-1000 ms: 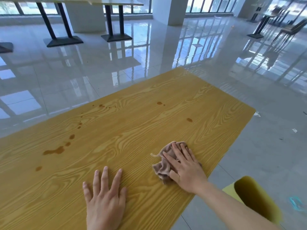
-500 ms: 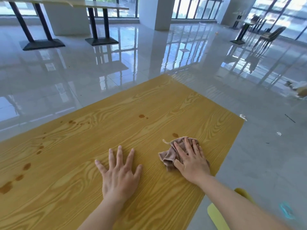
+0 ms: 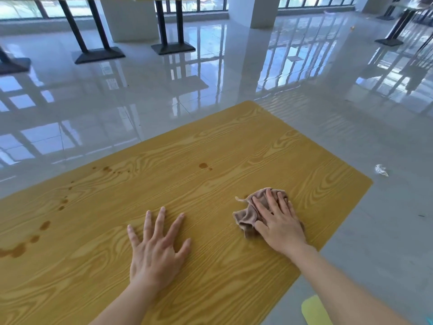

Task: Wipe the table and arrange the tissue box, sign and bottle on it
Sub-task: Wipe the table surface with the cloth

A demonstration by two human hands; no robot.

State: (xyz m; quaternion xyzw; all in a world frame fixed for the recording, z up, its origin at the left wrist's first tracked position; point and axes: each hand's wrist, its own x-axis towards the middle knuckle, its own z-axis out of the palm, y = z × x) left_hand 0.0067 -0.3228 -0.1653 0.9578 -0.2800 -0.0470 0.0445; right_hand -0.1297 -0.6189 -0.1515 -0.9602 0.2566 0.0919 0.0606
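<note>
A yellow wood-grain table (image 3: pixel 234 148) fills the lower view. My right hand (image 3: pixel 278 221) presses flat on a crumpled brown cloth (image 3: pixel 248 212) near the table's right edge. My left hand (image 3: pixel 157 249) lies flat on the bare tabletop with fingers spread, holding nothing. Brown liquid stains mark the wood: one spot (image 3: pixel 203 165) in the middle, a small trail (image 3: pixel 107 169) farther left, and larger blotches (image 3: pixel 16 250) at the left edge. No tissue box, sign or bottle is in view.
A glossy tiled floor (image 3: pixel 210 78) surrounds the table. Black table legs (image 3: pixel 98 52) stand at the back left, a white pillar (image 3: pixel 253 10) behind. A scrap of litter (image 3: pixel 380 170) lies on the floor right. A yellow chair edge (image 3: pixel 315 310) shows bottom right.
My right hand has pushed the cloth away from me across the table, covering the small stain that lay beyond it. My left hand slid forward and right. The view shifted right.
</note>
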